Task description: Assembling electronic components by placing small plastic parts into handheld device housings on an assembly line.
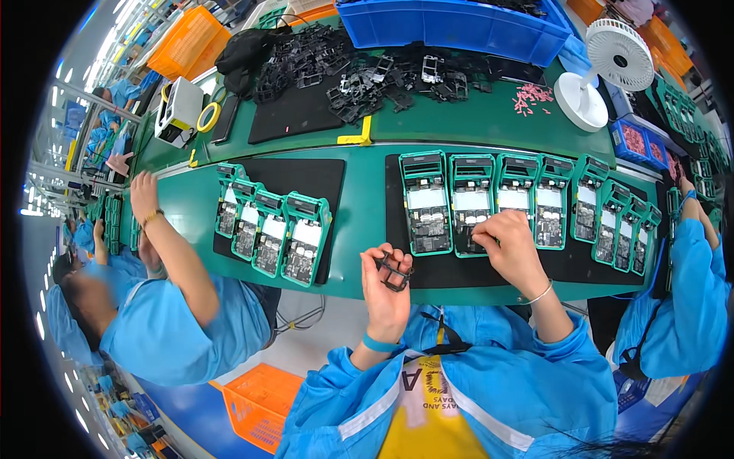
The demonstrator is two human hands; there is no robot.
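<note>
One openwork frame (394,271) rests in curled left hand (384,300); pinched right hand's (510,245) contents unclear.

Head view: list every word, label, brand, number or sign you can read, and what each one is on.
Yellow shirt under the blue jacket: dark lettering, upside down in the picture; I don't copy printed words.
Green-framed devices: any marks on the boards are too small to read.
Black frame in the left hand: no text I can make out.
</note>
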